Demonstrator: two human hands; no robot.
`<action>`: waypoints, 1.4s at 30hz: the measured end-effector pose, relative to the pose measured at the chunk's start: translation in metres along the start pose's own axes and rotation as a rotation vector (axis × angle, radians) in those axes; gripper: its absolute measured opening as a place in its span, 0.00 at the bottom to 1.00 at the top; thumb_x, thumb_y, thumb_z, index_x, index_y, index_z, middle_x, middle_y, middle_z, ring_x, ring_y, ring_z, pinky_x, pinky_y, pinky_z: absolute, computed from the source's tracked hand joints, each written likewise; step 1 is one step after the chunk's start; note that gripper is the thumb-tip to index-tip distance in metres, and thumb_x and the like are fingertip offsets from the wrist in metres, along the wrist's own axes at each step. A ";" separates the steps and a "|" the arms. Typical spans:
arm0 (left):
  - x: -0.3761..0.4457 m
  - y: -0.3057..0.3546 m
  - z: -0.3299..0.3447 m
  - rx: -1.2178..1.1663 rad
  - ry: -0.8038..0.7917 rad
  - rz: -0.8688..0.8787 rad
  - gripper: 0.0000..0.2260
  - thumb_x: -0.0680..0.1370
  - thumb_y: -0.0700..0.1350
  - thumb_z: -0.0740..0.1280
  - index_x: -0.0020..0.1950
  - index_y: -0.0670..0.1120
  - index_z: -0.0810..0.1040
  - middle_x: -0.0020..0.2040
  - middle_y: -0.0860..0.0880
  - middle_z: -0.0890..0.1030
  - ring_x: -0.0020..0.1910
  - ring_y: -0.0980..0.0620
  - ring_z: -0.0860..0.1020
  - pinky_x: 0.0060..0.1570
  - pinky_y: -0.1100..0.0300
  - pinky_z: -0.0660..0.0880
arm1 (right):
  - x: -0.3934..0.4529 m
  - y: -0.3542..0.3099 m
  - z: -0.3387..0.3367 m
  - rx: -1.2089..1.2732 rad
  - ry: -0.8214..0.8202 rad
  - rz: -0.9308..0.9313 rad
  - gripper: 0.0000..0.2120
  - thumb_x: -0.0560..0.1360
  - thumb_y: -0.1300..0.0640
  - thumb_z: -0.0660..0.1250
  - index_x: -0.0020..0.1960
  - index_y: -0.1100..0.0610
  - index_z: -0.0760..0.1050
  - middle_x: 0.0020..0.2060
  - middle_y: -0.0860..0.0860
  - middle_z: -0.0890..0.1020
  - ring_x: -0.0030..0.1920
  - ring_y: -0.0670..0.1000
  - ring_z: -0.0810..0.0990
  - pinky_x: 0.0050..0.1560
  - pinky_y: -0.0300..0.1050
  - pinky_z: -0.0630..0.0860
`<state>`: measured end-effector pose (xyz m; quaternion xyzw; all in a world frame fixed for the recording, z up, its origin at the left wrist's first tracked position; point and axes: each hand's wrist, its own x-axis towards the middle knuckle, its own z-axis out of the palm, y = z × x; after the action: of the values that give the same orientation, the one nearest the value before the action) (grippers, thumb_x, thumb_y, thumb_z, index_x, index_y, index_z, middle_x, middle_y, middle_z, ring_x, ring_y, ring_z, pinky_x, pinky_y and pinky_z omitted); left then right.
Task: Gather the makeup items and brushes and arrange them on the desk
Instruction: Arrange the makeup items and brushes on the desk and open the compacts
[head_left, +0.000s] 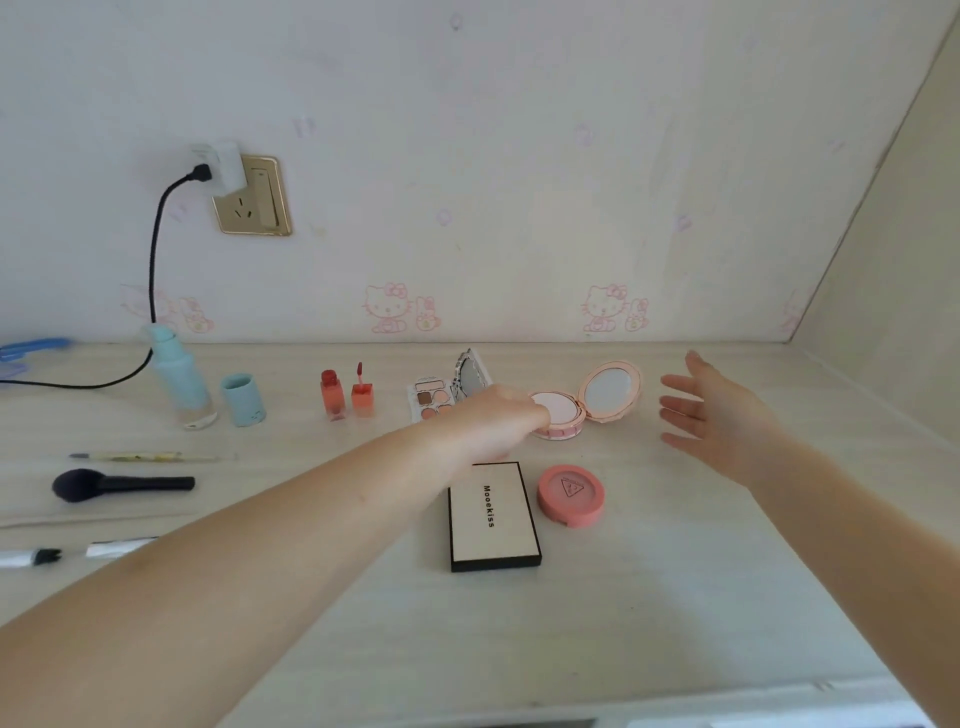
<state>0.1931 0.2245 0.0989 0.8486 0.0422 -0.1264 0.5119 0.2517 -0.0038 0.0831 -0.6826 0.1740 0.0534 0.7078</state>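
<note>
My left hand (501, 415) reaches across the desk and grips the base of an open pink cushion compact (587, 400), whose mirrored lid stands up. My right hand (701, 410) hovers open just right of the compact, fingers spread, touching nothing. Behind my left hand lies an open eyeshadow palette (434, 397) with its mirror raised. Nearer to me lie a cream rectangular palette (492, 517) and a round pink blush (571, 496). Two orange lip tints (345, 395) stand further left. A black powder brush (119, 485), a thin brush (140, 457) and a silver-handled brush (62, 555) lie at the left.
A teal bottle (182, 382) and its teal cap (243, 399) stand at the back left. A black cable (156, 270) runs from a wall socket (254, 197) down onto the desk. A blue object (34, 348) sits at the far left edge. A side wall (883, 312) bounds the desk on the right.
</note>
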 end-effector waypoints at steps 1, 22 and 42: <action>-0.006 -0.004 -0.004 0.008 0.006 0.037 0.08 0.70 0.51 0.64 0.47 0.54 0.77 0.51 0.52 0.78 0.55 0.52 0.77 0.61 0.56 0.71 | -0.014 0.002 -0.001 -0.013 0.013 -0.046 0.19 0.76 0.41 0.60 0.56 0.54 0.76 0.59 0.55 0.76 0.61 0.52 0.75 0.57 0.52 0.74; -0.075 -0.099 0.013 0.676 0.259 0.120 0.25 0.77 0.62 0.56 0.72 0.55 0.65 0.76 0.52 0.59 0.77 0.49 0.48 0.73 0.42 0.44 | -0.152 0.107 0.083 -1.116 -0.139 -0.663 0.26 0.75 0.45 0.63 0.71 0.44 0.64 0.69 0.43 0.67 0.69 0.47 0.65 0.66 0.40 0.62; -0.117 -0.087 0.023 -0.664 0.352 0.332 0.11 0.81 0.49 0.58 0.61 0.55 0.75 0.60 0.50 0.80 0.59 0.52 0.79 0.62 0.50 0.74 | -0.179 0.092 0.126 -0.180 -0.351 -0.402 0.16 0.73 0.59 0.68 0.58 0.48 0.69 0.51 0.44 0.82 0.53 0.44 0.81 0.53 0.40 0.77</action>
<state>0.0589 0.2517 0.0441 0.6412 0.0301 0.1256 0.7564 0.0772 0.1549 0.0536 -0.7439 -0.0955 0.0444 0.6600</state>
